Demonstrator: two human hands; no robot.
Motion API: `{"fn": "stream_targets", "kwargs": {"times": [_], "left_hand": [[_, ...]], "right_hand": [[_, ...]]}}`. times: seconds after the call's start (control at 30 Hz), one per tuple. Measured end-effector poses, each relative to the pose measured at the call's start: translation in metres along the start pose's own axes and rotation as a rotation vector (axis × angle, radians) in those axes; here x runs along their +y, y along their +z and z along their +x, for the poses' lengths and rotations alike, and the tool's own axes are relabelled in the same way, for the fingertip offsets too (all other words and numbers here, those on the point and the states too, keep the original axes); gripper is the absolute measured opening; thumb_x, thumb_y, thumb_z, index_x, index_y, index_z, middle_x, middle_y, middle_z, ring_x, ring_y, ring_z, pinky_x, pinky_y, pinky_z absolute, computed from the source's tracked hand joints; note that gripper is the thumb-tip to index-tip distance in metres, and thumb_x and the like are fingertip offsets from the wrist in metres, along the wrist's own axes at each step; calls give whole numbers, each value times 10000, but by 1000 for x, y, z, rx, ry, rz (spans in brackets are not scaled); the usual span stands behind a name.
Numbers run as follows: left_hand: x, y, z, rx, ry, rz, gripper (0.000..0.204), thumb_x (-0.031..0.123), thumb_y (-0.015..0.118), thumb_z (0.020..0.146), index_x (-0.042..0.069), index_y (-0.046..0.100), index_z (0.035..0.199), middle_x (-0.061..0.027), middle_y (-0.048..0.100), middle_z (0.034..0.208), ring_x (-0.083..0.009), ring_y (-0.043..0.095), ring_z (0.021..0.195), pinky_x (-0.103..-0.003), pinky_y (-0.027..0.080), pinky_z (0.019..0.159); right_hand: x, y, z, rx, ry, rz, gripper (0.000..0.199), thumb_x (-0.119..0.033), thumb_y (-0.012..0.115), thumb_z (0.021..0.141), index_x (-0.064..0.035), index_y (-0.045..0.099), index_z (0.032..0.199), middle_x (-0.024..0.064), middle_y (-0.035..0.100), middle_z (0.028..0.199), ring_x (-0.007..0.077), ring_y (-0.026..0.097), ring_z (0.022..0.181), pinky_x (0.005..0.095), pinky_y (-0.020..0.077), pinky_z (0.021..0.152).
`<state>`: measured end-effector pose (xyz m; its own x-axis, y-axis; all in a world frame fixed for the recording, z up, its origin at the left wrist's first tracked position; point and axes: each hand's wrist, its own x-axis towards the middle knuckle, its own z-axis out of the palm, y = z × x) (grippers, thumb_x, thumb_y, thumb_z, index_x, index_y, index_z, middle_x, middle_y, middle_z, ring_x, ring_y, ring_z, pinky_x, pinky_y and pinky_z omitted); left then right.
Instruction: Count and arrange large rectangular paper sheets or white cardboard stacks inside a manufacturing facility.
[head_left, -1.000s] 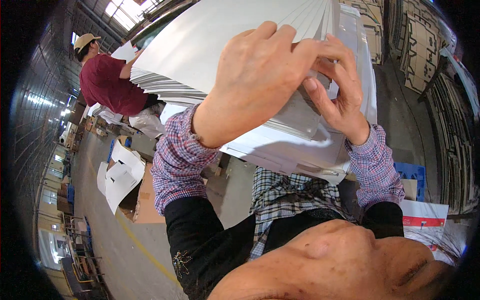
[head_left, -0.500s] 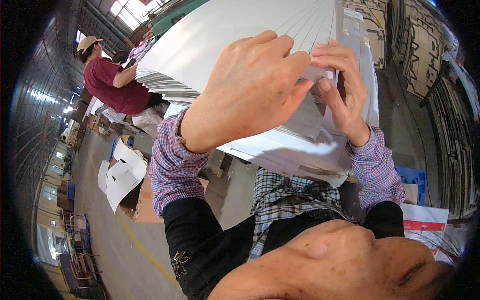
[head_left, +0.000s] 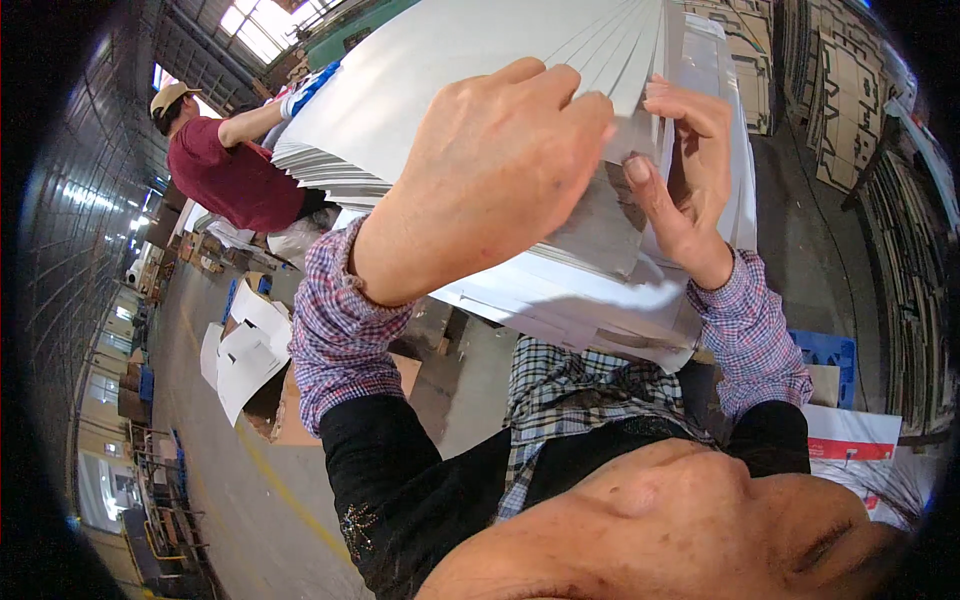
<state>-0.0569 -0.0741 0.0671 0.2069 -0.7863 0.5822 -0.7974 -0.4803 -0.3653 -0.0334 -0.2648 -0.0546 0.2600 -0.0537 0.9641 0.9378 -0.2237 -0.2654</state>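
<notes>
Many fanned white sheets (head_left: pixel 430 65), red-printed panel (head_left: pixel 850 438)

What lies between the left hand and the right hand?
A corner of the fanned white sheets shows between the left hand and the right hand in the head view.

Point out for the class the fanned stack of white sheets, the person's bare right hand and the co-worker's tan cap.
Fanned stack of white sheets (head_left: pixel 390 95): head view, on its upper face.
Bare right hand (head_left: pixel 708 205): head view, middle of the hand.
Co-worker's tan cap (head_left: pixel 170 96): head view, on its crown.
</notes>
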Motion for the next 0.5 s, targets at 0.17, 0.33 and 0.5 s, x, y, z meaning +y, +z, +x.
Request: {"fn": "stream_targets", "kwargs": {"times": [0.17,0.33,0.5], "left_hand": [[5,2,8,125,-8,159,113,76,707,866,53,597,862,-82,562,746,-297,606,691,-408,477,584],[11,20,17,85,-10,91,195,76,720,755,80,583,894,-60,546,770,-273,612,751,-401,488,601],[6,24,10,111,10,65,238,71,714,714,89,591,917,-56,538,780,-263,597,755,-394,488,605]], "right_hand": [[6,-8,1,-143,-183,-154,389,-138,752,868,11,640,1210,129,597,1211,308,530,1174,534,357,1137],[0,2,2,-64,-79,-129,295,-171,810,814,-2,746,1046,134,613,1158,326,565,1130,542,380,1103],[0,-2,8,-103,-141,-195,309,-163,820,798,-1,748,1051,134,618,1140,331,570,1117,529,406,1085]]}}
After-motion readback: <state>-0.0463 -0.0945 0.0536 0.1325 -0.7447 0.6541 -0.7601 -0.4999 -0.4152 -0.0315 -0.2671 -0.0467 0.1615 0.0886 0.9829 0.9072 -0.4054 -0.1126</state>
